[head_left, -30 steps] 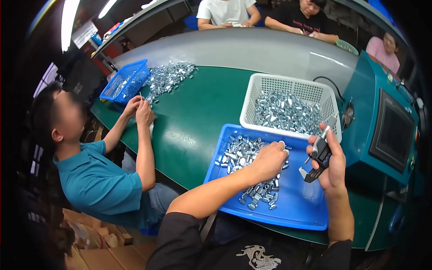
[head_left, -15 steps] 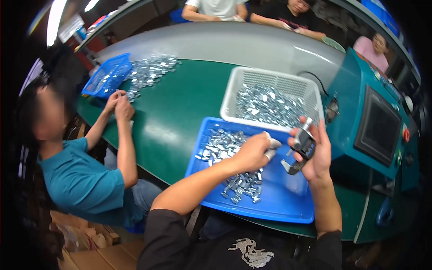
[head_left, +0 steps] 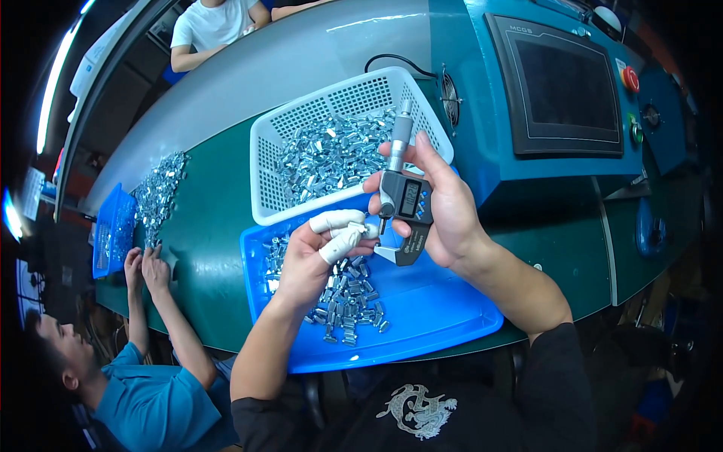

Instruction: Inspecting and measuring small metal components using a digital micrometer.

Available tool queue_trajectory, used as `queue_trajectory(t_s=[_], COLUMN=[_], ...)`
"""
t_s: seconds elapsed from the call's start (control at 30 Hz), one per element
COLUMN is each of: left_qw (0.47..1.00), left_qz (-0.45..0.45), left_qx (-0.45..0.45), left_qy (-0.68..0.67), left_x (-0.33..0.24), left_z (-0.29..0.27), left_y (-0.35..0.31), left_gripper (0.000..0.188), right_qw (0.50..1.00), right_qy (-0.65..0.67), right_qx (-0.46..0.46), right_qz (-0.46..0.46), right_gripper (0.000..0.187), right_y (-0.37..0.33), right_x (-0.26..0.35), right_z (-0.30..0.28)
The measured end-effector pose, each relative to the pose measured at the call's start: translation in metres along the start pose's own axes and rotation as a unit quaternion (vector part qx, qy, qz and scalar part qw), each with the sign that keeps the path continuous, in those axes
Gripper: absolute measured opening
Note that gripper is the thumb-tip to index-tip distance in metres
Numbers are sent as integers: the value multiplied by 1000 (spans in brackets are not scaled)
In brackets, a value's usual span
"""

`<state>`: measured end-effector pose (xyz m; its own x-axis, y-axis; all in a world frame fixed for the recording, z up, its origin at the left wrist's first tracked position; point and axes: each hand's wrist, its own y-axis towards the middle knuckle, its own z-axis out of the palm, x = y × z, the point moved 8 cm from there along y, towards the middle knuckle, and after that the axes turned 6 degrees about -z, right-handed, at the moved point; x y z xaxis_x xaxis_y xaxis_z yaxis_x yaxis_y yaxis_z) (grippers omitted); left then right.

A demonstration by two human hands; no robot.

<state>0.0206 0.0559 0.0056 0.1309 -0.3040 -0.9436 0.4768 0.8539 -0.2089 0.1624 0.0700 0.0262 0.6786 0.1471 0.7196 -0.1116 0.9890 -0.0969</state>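
My right hand [head_left: 448, 200] is wrapped round a digital micrometer [head_left: 407, 197], its thimble up and its small display facing me. White finger cots cover fingertips of my left hand [head_left: 305, 260], which is pinched close beside the micrometer's jaws. Whatever those fingertips hold is too small and covered to make out. Below both hands lies a blue tray [head_left: 440, 313], with a heap of small shiny metal pieces [head_left: 346, 301] in its left part. Behind it, a white perforated basket [head_left: 263, 177] holds many more such pieces [head_left: 331, 154].
At the right stands a teal machine [head_left: 471, 90] with a dark screen [head_left: 561, 83] and a red button [head_left: 629, 78]. A co-worker in a teal shirt [head_left: 162, 399] handles pieces at the left, by a blue basket [head_left: 113, 230] and a loose pile [head_left: 158, 196]. Another person [head_left: 215, 30] sits across.
My left hand has come away from over the tray's pieces to the micrometer's jaws. The micrometer has turned more upright in my right hand. My view has swung to the right.
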Motion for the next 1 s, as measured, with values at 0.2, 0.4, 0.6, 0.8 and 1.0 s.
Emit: queue_trajectory(t_s=[0.2,0.4,0.6,0.8,1.0], left_qw=[1000,999,998,998,999], left_qz=[-21,-28,-32,-23,-15], left_qx=[3,-19,-20,-21,-24], left_qy=[-19,-29,-49,-52,-46], left_x=[4,2,3,2,1], left_z=[8,6,4,6,9], left_y=[-6,-8,-10,-11,-12], left_gripper=[24,24,26,26,26], right_qw=[999,1000,1000,1000,1000], right_qy=[19,5,-11,-24,-26], right_qx=[-10,11,5,3,7], right_qz=[-25,-11,-14,-13,-16], right_gripper=[49,51,50,47,47], right_y=[1,3,1,1,1], right_x=[7,3,4,5,7], right_z=[-2,2,6,7,6])
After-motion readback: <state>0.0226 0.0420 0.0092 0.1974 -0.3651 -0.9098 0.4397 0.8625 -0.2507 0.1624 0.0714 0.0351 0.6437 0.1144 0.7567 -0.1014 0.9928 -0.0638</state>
